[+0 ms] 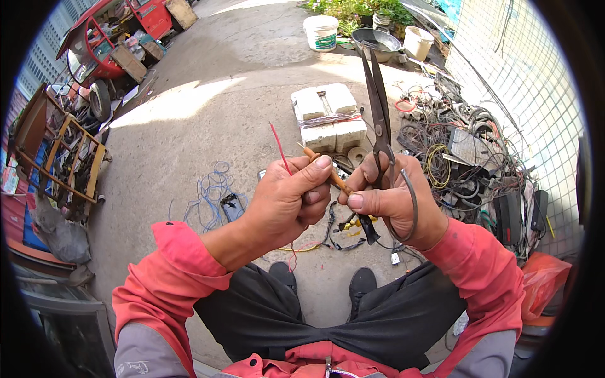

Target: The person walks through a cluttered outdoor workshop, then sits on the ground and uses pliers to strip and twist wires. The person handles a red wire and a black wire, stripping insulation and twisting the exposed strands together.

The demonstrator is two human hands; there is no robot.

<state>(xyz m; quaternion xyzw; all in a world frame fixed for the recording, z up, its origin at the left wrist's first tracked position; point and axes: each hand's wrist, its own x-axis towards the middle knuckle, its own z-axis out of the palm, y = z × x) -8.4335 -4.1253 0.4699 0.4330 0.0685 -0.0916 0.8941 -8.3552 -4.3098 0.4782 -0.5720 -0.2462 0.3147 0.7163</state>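
In front of my chest, my left hand (293, 195) is closed around a brown-orange insulated wire (339, 181), thumb on top. A thin red wire (279, 145) sticks up from behind that hand. Thumb and fingers of my right hand (403, 201) pinch the brown wire's other end. The same hand also carries a pair of long dark scissors (380, 104), blades upward, one handle loop round the hand. Below my right fingers hangs a black piece (368, 229) that I cannot make out fully.
A white bundled block (324, 116) stands ahead on the concrete. Tangled cables and scrap (441, 154) are heaped along the right mesh fence (535, 82). Blue wires (214, 192) lie at left. Farther off are a white bucket (321, 33), a basin (377, 41) and a red vehicle (101, 53).
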